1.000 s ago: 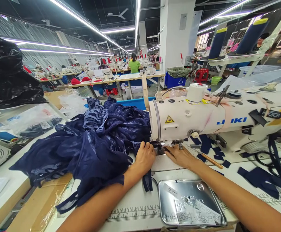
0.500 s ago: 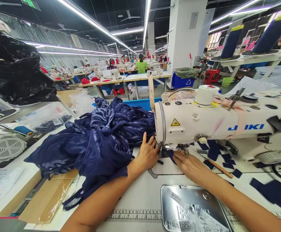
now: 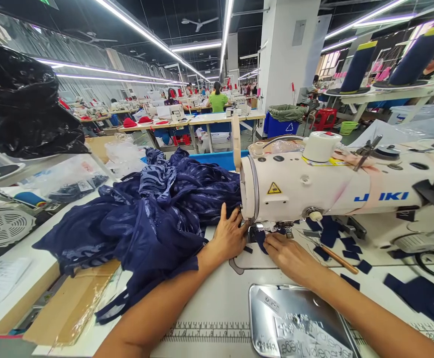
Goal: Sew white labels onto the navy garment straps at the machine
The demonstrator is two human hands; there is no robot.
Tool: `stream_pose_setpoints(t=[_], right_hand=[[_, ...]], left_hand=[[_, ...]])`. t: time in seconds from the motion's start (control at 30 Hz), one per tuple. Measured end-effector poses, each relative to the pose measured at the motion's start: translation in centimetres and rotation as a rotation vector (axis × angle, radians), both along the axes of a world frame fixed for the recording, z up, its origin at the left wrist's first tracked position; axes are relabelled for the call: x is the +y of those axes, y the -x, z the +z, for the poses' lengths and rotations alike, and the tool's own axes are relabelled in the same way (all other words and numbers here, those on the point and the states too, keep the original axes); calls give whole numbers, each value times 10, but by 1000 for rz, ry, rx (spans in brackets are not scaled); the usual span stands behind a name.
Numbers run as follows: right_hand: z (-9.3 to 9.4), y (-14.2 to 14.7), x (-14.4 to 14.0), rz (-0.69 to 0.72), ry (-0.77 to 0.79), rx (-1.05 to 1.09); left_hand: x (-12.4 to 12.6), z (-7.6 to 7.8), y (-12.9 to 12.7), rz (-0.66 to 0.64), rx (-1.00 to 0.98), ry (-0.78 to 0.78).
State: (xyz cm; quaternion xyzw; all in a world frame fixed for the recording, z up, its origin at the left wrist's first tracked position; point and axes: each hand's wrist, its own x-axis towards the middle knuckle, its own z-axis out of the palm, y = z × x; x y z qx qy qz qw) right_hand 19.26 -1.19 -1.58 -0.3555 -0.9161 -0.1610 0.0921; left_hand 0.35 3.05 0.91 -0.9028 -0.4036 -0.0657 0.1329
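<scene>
The left hand [image 3: 229,236] lies flat and open on the tabletop [image 3: 217,298] just left of the needle area, fingers spread against the edge of the big heap of dark blue fabric [image 3: 153,219], pressing rather than gripping. The right hand [image 3: 289,256] rests palm down in front of the sewing machine [image 3: 314,191], its fingertips on a small dark blue piece [image 3: 261,239] that sits right under the machine's head; the fingers look loosely extended, pinning the piece flat, with nothing clenched. The work in hand looks like feeding that small piece through under the foot. To do it well, both hands should keep the piece flat and taut between them, the left steadying the heap so its weight does not drag the seam sideways, the right steering the near edge straight. Fingertips need to stay beside the needle, never in line with it. The bulk of the fabric is piled to the left and behind, touching the machine's end, so it may catch there. A metal tray [image 3: 299,318] with labels lies near the right forearm, and loose blue scraps [image 3: 347,243] and a pencil [image 3: 338,259] lie under the machine's arm.
</scene>
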Motion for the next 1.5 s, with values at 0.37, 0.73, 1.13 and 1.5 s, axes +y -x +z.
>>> stream_pose_setpoints(t=[0.37, 0.73, 1.13, 1.5], right_hand=[[-2, 9, -3, -83, 13, -6], [-7, 9, -3, -90, -11, 10], [-1, 8, -2, -77, -4, 33], [-1, 5, 0, -74, 6, 30]], left_hand=[[6, -3, -1, -5, 37, -14], [8, -8, 3, -39, 35, -36], [8, -8, 4, -66, 16, -50], [10, -8, 5, -81, -1, -54]])
